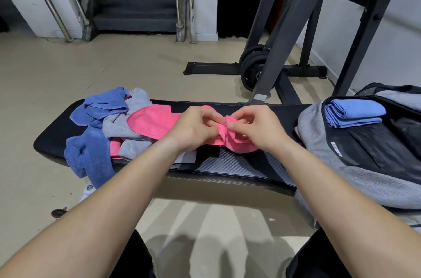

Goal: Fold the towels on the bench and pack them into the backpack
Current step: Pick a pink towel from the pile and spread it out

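Bench: pink towel btwn L+R fingers

**Bare arms, black legwear on the person behind the head-worn camera**

The left forearm and right forearm are uncovered along their whole visible length, from the picture's lower corners up to the wrists. The left hand and right hand are likewise bare, down to the fingers. Black fabric covers the left leg and the right leg, showing as dark patches along the bottom edge; its cut and material are too dim to make out.
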